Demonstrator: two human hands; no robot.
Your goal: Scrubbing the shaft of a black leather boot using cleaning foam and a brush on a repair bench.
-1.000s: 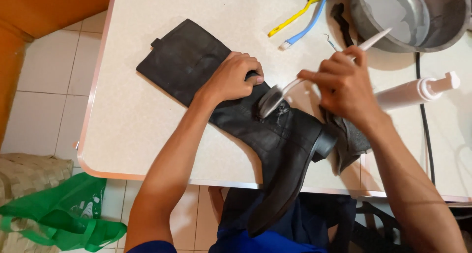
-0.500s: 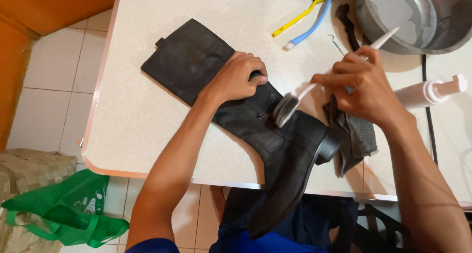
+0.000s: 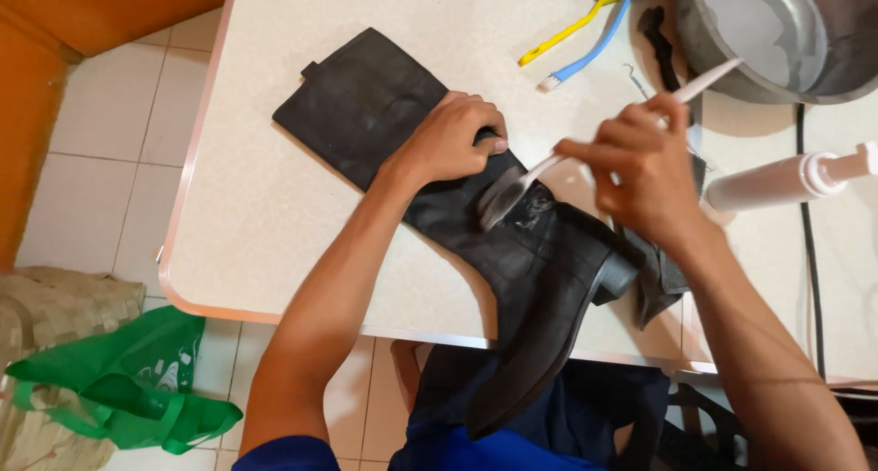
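Note:
A tall black boot (image 3: 384,123) lies on its side across the white table (image 3: 256,233), its sole and heel hanging over the near edge. My left hand (image 3: 453,140) presses down on the boot's shaft near the ankle. My right hand (image 3: 636,165) grips a white-handled brush (image 3: 512,192), whose bristle head rests on the boot's ankle. A dark cloth (image 3: 658,279) lies under my right wrist beside the heel.
A grey metal bowl (image 3: 777,41) stands at the back right. A yellow brush (image 3: 567,27) and a blue brush (image 3: 590,46) lie beside it. A white pump bottle (image 3: 786,180) lies on its side at right. A green bag (image 3: 110,389) sits on the tiled floor.
The brush head has slid along the boot's ankle, and my right hand shifted slightly with the stroke. My left hand stays pressed on the boot.

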